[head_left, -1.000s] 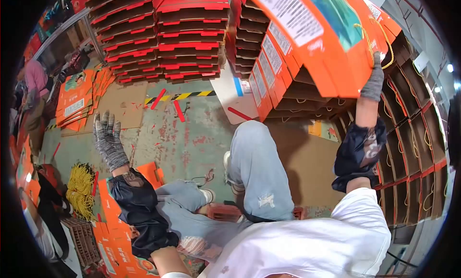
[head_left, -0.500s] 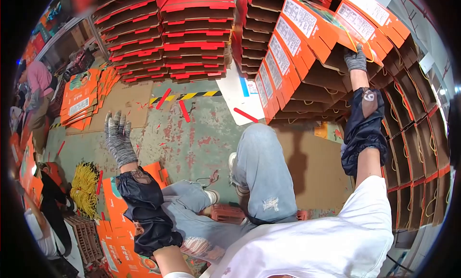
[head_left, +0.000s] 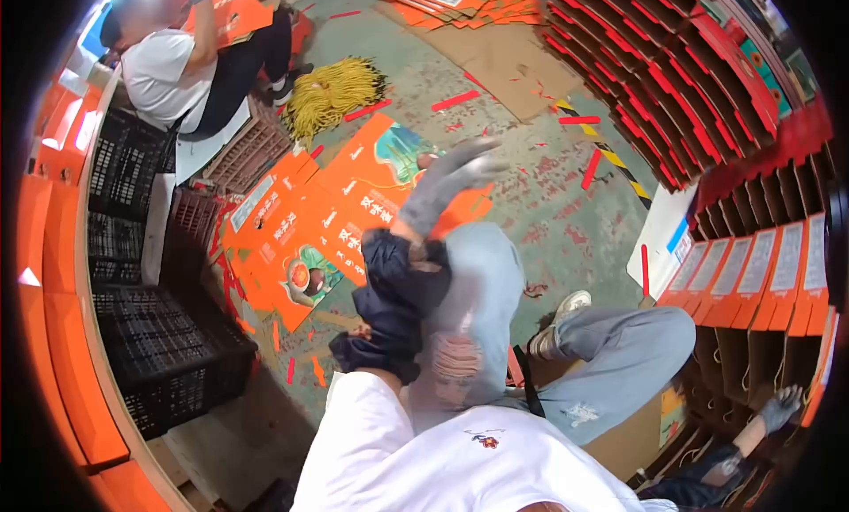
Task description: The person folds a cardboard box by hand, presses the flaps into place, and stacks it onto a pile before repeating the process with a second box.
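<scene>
1. Orange-sided boxes (head_left: pixel 759 269) line the right-hand side, their printed panels set above hollow brown cardboard interiors with thin loops of cord. Formed and stacked, they appear to be the finished share of the work.

2. A red-edged stack (head_left: pixel 641 79) rises at upper right, its brown layers ridged like shelving; it too looks folded into shape.

3. The floor (head_left: pixel 557 198), worn green and flecked with dull red, runs beneath the person's bent knees in faded denim.

4. Black lattice crates (head_left: pixel 159 344), rigid and apparently plastic, stand at left.

5. A co-worker (head_left: pixel 168 79) in a white shirt sits at upper left, hands at an orange carton.

6. Flat orange cartons (head_left: pixel 270 225) overlap on the floor beyond the left arm, smooth, printed in white and green. Unfolded, they appear to be the portion left to do; how many remain cannot be told.

7. A bundle of yellow cord (head_left: pixel 332 96), stringy and fanned at its ends, lies beyond them.

8. The left hand (head_left: pixel 451 180), in a grey glove and blurred, reaches above the cartons, fingers extended and visibly holding nothing.

9. The right hand (head_left: pixel 778 409), also gloved, is beside the orange-sided boxes, fingers slightly bent; whether they grip anything cannot be told.
</scene>
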